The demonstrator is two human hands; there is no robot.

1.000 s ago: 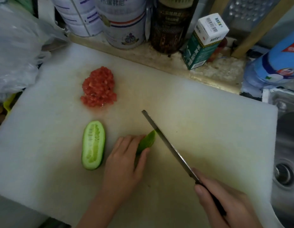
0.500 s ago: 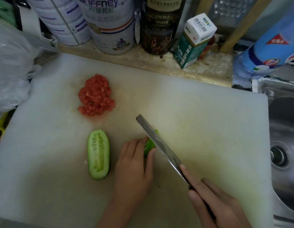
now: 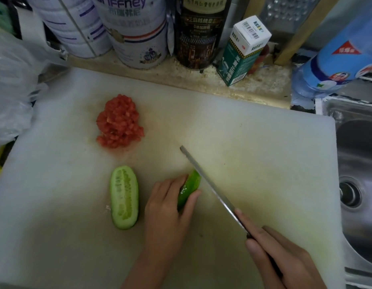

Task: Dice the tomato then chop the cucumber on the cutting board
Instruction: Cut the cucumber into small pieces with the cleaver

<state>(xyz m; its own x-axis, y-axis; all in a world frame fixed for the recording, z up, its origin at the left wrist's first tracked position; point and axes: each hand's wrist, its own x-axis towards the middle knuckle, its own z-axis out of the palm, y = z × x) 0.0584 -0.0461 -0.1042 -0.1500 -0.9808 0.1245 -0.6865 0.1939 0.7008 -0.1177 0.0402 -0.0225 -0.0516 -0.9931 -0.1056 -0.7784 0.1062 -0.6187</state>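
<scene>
Knife (image 3: 210, 184) edged right, cuke (image 3: 190, 187) under L hand (image 3: 166, 209)

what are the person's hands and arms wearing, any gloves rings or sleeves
Both the left hand and the right hand are bare: no gloves, rings, watch or bracelet show. The left forearm has no sleeve down to the frame's edge; little of the right arm past the wrist is in view. The nails that show look short and unpainted.

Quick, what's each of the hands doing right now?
Left hand: holding the cucumber piece.
Right hand: gripping the knife.
</scene>
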